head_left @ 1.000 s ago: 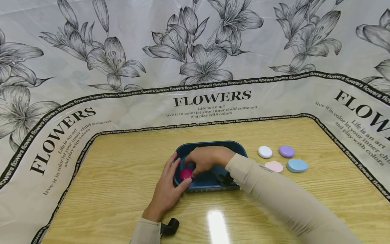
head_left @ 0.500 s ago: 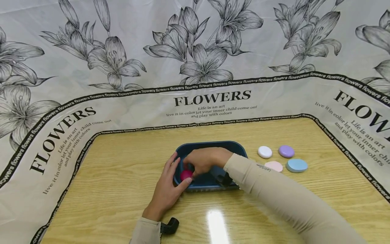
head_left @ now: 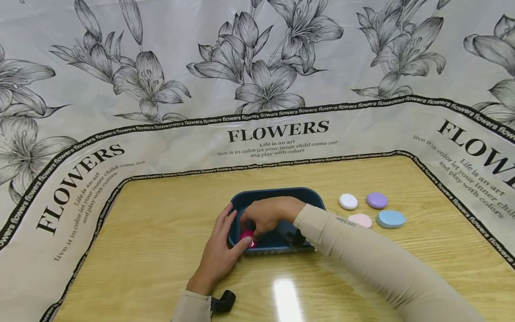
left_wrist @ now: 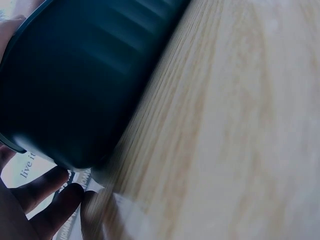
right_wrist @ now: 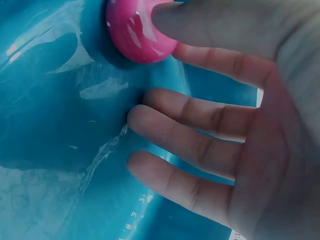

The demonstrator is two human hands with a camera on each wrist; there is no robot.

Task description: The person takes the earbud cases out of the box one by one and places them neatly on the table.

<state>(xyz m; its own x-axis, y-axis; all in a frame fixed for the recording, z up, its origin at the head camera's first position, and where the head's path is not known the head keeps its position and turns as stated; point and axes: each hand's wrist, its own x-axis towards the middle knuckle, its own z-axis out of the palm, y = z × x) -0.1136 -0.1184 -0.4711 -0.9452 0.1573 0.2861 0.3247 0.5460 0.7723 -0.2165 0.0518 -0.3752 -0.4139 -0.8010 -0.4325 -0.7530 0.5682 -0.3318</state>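
Note:
A dark blue plastic container [head_left: 281,192] with rounded corners stands in the middle of the table. My left hand [head_left: 221,248] holds its left end, thumb over the front rim and fingers along the outer side wall [left_wrist: 90,75]. Inside the container, my right hand [head_left: 269,212] pinches a glossy, rounded, bright pink piece [right_wrist: 134,31] between thumb and index finger, near the front left corner. The other right fingers [right_wrist: 180,135] are spread lightly bent beside the blue inner wall. Shiny patches cover the inside; whether it holds water I cannot tell.
Right of the container lie a white rounded piece [head_left: 348,201], a purple one [head_left: 377,200], a pale pink one [head_left: 360,220] partly behind the right sleeve, and a light blue oval one [head_left: 391,219]. A flower-printed cloth [head_left: 265,147] edges the wooden table [head_left: 153,232].
The right hand and the bright pink piece have shifted slightly toward the front left corner of the container, and the piece has turned. The left hand keeps its hold.

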